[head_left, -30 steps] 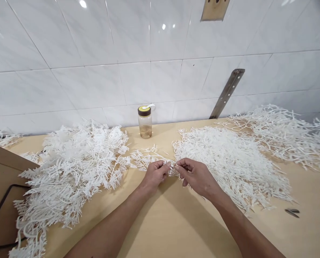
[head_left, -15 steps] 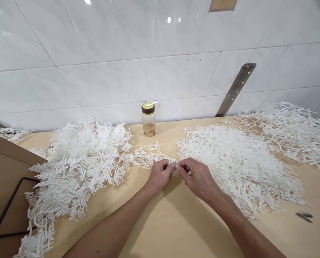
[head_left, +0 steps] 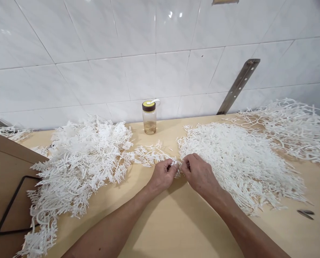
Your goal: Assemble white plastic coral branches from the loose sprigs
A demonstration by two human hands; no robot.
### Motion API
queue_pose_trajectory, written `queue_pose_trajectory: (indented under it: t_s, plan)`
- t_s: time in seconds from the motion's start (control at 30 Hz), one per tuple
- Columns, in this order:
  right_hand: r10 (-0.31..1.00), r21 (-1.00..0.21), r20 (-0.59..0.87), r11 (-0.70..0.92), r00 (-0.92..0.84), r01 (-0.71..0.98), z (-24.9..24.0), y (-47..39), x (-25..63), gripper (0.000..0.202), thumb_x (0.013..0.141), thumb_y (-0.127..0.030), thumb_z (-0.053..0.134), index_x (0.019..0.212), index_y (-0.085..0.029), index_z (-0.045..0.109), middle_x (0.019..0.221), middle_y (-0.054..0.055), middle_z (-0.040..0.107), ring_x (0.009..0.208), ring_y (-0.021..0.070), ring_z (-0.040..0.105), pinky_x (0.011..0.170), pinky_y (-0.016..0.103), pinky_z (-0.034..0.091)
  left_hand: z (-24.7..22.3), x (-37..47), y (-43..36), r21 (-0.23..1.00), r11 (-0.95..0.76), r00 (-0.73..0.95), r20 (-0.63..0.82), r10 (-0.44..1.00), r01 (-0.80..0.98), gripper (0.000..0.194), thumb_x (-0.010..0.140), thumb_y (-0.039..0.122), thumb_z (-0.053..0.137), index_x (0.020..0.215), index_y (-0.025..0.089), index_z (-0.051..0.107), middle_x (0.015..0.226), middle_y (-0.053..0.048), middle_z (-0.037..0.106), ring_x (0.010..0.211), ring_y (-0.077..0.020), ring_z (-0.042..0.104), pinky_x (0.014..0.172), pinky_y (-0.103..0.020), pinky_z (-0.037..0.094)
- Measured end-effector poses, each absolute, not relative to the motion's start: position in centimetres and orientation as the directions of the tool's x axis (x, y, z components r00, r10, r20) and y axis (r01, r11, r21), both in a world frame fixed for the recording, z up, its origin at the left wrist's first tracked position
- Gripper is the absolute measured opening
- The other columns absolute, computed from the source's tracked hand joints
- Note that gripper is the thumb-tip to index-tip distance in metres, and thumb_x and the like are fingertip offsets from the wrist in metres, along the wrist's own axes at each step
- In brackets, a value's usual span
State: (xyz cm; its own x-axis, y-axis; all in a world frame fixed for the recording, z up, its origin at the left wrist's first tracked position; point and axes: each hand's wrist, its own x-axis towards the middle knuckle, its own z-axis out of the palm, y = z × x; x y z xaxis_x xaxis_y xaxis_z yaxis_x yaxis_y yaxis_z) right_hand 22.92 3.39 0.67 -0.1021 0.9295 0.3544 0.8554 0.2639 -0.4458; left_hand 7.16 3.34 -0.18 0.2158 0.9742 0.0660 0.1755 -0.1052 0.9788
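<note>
The left hand (head_left: 162, 175) pinches a white branching sprig (head_left: 178, 174) between thumb and forefinger, at the middle of the table (head_left: 160, 229). Just right of it, the right hand (head_left: 199, 171) has its fingers curled in toward the thumb; whether they grip part of the sprig I cannot tell. The left hand seems to steady the piece so that the right can work at its fine ends, and both forearms come in from the near edge, which keeps the work central.

Just left and far of the hands, loose sprigs (head_left: 146, 154) trail toward the left heap (head_left: 81, 157), a bulky pile of similar white pieces. Close to the right hand lies the flatter, denser right heap (head_left: 243, 161). With a heap on each side, pieces are probably within easy reach while the near middle is left for the hands.

Farther right is a tangle of longer white stems (head_left: 296, 122). The lidded bottle (head_left: 149, 122) stands upright at the far side, likely out of the way. A small dark metal object (head_left: 305, 214) lies near right, beyond the heap.

Compared with half a second ago, the right hand has turned more knuckles-up and its fingertips sit slightly apart from the left's, where they nearly met. The left hand's pinch looks unchanged, as do the heaps; the view has tipped down a little.
</note>
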Motion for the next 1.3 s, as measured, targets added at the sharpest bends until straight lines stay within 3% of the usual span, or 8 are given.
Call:
queue_pose_trajectory:
  t_s: [0.3, 0.43, 0.63, 0.77, 0.87, 0.97, 1.1, 1.3]
  plan:
    - [0.869, -0.695, 0.427, 0.137, 0.251, 0.706, 4.1, 3.3, 25.7, 0.021, 0.089, -0.041, 0.056, 0.086, -0.021, 0.060, 0.070, 0.003, 0.065, 0.061, 0.0184, 0.062, 0.062, 0.031, 0.046, 0.5, 7.2, 3.3, 0.999, 0.035, 0.229, -0.033, 0.973, -0.003, 0.047, 0.081, 0.057, 0.064, 0.059, 0.019, 0.046, 0.048, 0.005, 0.040, 0.047, -0.0082, 0.035, 0.050, -0.024, 0.026]
    - [0.792, -0.665, 0.495, 0.081, 0.357, 0.742, 4.9, 3.5, 27.8, 0.021, 0.089, -0.040, 0.057, 0.091, -0.020, 0.061, 0.074, 0.005, 0.067, 0.063, 0.0195, 0.064, 0.065, 0.034, 0.049, 0.6, 7.1, 3.5, 0.984, 0.152, 0.239, -0.127, 0.963, -0.089, 0.046, 0.076, 0.056, 0.071, 0.063, 0.019, 0.047, 0.045, 0.007, 0.042, 0.042, -0.0061, 0.030, 0.045, -0.022, 0.021]
    - [0.683, -0.520, 0.678, 0.186, 0.271, 0.834, 5.4, 3.3, 29.1, 0.028, 0.088, -0.034, 0.059, 0.110, -0.017, 0.064, 0.111, 0.014, 0.067, 0.066, 0.0170, 0.061, 0.067, 0.036, 0.053, 0.4, 7.0, 3.6, 0.960, 0.235, 0.232, -0.197, 0.953, -0.154, 0.048, 0.071, 0.057, 0.075, 0.064, 0.019, 0.047, 0.045, 0.007, 0.043, 0.039, -0.0050, 0.030, 0.040, -0.020, 0.018]
    - [0.845, -0.655, 0.514, 0.275, 0.147, 0.704, 5.5, 2.2, 26.2, 0.020, 0.093, -0.034, 0.054, 0.094, -0.021, 0.069, 0.083, 0.005, 0.072, 0.058, 0.0149, 0.059, 0.059, 0.029, 0.049, 0.5, 7.1, 3.7, 0.964, 0.225, 0.182, -0.198, 0.963, -0.142, 0.048, 0.072, 0.058, 0.074, 0.063, 0.019, 0.048, 0.045, 0.006, 0.045, 0.039, -0.0049, 0.030, 0.040, -0.020, 0.019]
    - [0.942, -0.698, 0.330, 0.287, -0.061, 0.656, 4.8, 1.9, 24.1, 0.018, 0.091, -0.033, 0.055, 0.091, -0.022, 0.070, 0.082, 0.003, 0.073, 0.062, 0.0157, 0.062, 0.063, 0.029, 0.049, 0.5, 7.2, 3.8, 0.963, 0.215, 0.147, -0.192, 0.970, -0.161, 0.048, 0.073, 0.059, 0.073, 0.063, 0.019, 0.047, 0.043, 0.007, 0.043, 0.038, -0.0049, 0.029, 0.039, -0.019, 0.019]
    - [0.971, -0.717, 0.199, 0.235, -0.130, 0.656, 4.0, 2.1, 23.1, 0.020, 0.091, -0.032, 0.054, 0.096, -0.022, 0.071, 0.090, 0.003, 0.075, 0.069, 0.0174, 0.065, 0.067, 0.030, 0.048, 0.5, 7.3, 4.0, 0.962, 0.215, 0.147, -0.191, 0.970, -0.171, 0.047, 0.074, 0.059, 0.072, 0.065, 0.019, 0.048, 0.041, 0.008, 0.041, 0.036, -0.0048, 0.027, 0.038, -0.019, 0.018]
    - [0.981, -0.778, 0.129, 0.191, -0.146, 0.598, 3.4, 2.3, 22.6, 0.021, 0.090, -0.030, 0.054, 0.098, -0.023, 0.073, 0.091, 0.003, 0.076, 0.072, 0.0175, 0.065, 0.067, 0.029, 0.047, 0.6, 7.3, 3.9, 0.968, 0.206, 0.150, -0.185, 0.971, -0.141, 0.046, 0.073, 0.059, 0.073, 0.067, 0.019, 0.051, 0.041, 0.008, 0.041, 0.036, -0.0052, 0.028, 0.037, -0.019, 0.018]
    - [0.985, -0.828, 0.127, 0.168, -0.112, 0.535, 2.9, 2.6, 22.4, 0.016, 0.087, -0.026, 0.056, 0.084, -0.020, 0.070, 0.076, 0.001, 0.072, 0.067, 0.0153, 0.061, 0.062, 0.026, 0.043, 0.5, 7.5, 3.9, 0.981, 0.163, 0.125, -0.150, 0.981, -0.102, 0.046, 0.074, 0.057, 0.073, 0.065, 0.019, 0.048, 0.041, 0.009, 0.041, 0.036, -0.0045, 0.028, 0.036, -0.018, 0.018]
